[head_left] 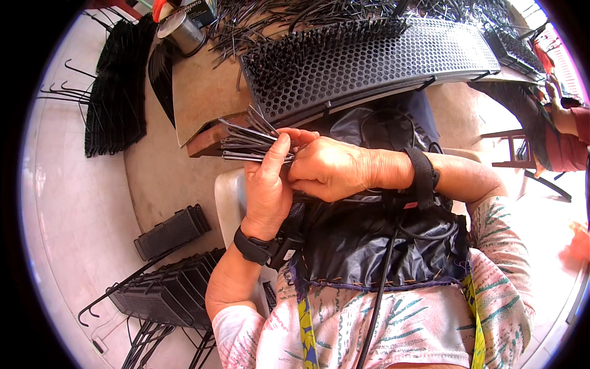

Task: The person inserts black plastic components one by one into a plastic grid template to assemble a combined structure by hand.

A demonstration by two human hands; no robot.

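A bundle of thin black plastic strips [246, 142] fans out to the left from between my hands. My left hand [268, 194] is closed around the bundle, its thumb lying along the strips. Against it, my right hand [329, 167] is bent with curled fingers at the inner end of the same bundle. Its fingertips are partly hidden, so what they pinch is not clear. Just beyond my hands, a long black perforated panel [393, 67] lies on the table, many of its holes at the left and far side filled with black tufts.
Loose black strips [258, 27] cover the table's far side, near a metal mug [182, 34]. Black racks [166, 295] and a small perforated panel [172, 234] stand at lower left. Bristled panels [120, 86] are at far left. Another person [565, 129] is at the right.
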